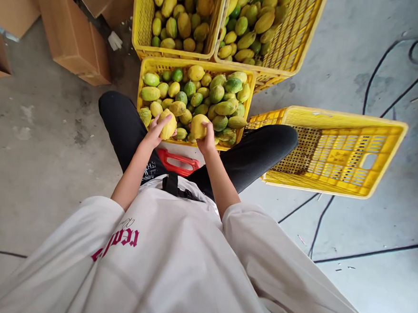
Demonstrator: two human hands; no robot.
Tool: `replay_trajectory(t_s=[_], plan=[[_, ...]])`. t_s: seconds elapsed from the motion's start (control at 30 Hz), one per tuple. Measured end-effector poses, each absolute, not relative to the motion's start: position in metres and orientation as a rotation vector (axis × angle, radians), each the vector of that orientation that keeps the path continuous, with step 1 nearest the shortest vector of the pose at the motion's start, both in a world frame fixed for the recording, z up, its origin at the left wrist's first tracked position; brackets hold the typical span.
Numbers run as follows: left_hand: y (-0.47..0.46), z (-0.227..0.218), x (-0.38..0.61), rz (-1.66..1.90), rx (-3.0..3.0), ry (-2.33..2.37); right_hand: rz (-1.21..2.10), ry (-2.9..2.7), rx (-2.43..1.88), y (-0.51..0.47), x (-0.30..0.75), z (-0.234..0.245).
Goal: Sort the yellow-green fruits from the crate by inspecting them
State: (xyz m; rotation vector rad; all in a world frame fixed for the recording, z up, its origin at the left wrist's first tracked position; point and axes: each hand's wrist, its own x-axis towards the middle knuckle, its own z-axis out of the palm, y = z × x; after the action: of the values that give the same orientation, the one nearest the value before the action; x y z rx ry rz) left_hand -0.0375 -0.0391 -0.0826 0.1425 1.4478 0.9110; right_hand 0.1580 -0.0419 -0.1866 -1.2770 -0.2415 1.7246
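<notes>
Fingers [164,121] of your left hand [156,133] are curled round one yellow fruit [168,127], and your right hand [207,137] has a second fruit [198,126], both grips only about as wide as the fruit itself. You've got the pair over the near side of the front crate [141,82]. Expect them to be firm with some heft, maybe slick-skinned, and probably bruisable if you squeeze or drop them. Best hold is round the fat middle, thumb opposite the rest.

Count-wise: two fruit in hand, one each. Three yellow crates with fruit in: front crate, left rear crate [141,28], right rear crate [298,34]. One more yellow crate, the side crate [341,158], is off to your right. Piled fruit [216,93]? Too buried to count, sorry. Cardboard boxes [69,32] at far left overlap too much for a solid number.
</notes>
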Motion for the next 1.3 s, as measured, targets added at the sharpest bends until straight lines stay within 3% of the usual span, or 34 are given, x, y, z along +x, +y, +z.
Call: replay_trajectory(t_s=[0.3,0.93,1.3], plan=[[-0.060,-0.067,-0.049,1.075,-0.082,1.348,1.814,0.228,-1.021,-0.077,0.176,-0.115],[-0.069,-0.091,-0.045,1.115,-0.001,1.362,1.639,0.181,-1.261,-0.076,0.162,-0.119],[-0.063,-0.096,-0.040,0.993,0.008,1.376,1.776,0.026,-1.216,-0.077,0.166,-0.128]])
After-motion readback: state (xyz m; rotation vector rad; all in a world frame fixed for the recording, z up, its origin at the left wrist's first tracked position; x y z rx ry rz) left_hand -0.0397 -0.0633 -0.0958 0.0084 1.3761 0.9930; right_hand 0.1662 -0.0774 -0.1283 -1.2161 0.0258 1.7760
